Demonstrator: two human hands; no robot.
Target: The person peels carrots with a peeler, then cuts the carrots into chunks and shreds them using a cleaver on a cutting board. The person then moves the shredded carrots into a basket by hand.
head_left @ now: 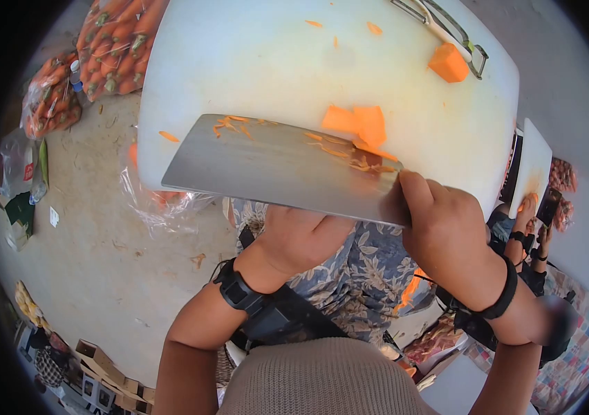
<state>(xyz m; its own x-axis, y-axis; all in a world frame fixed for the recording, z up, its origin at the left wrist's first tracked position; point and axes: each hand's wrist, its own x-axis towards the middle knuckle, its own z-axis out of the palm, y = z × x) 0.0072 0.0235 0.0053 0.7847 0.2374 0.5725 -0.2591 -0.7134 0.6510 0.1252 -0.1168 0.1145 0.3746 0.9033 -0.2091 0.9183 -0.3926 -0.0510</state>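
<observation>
My right hand [446,235] is closed round the handle end of a broad cleaver [267,162]. The blade lies almost flat to my view, over the near edge of a white cutting board [239,62], with thin orange shreds stuck to it. My left hand [305,238] is just below the blade, which hides its fingers. Flat carrot slices [370,124] rest on the board by the blade's far edge, one partly covered by it. A thick carrot chunk [449,63] sits farther back, touching or close to a peeler [440,29].
Bags of carrots [118,48] stand on the floor at the left, with a clear plastic bag [160,200] below the board's left edge. To the right, another person's hand [526,211] is at a second cutting board [535,162]. Cardboard boxes [104,366] lie at lower left.
</observation>
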